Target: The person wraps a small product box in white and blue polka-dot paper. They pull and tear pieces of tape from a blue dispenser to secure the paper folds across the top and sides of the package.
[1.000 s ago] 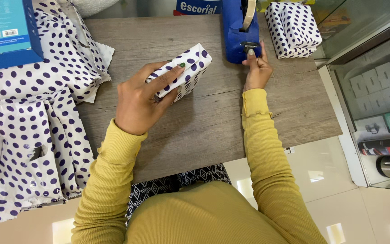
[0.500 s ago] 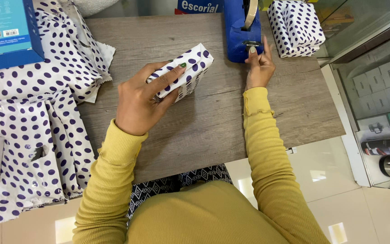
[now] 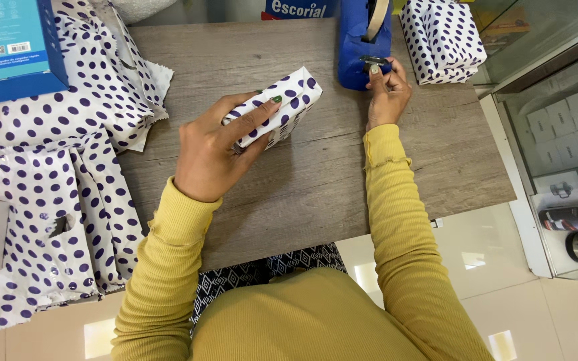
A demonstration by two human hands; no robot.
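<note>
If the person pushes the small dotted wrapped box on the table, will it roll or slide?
The wrapped box looks flat-sided, so it would probably slide, not roll. Its paper seems smooth, perhaps a little slippery on the wooden table. The left hand covers and steadies it alone, so it is likely light.

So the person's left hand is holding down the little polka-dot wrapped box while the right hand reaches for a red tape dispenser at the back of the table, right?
Not quite: the tape dispenser is blue, not red, as the head view shows. The rest holds: the left hand presses on the small polka-dot wrapped box, and the right hand is at the dispenser at the back of the table.
</note>
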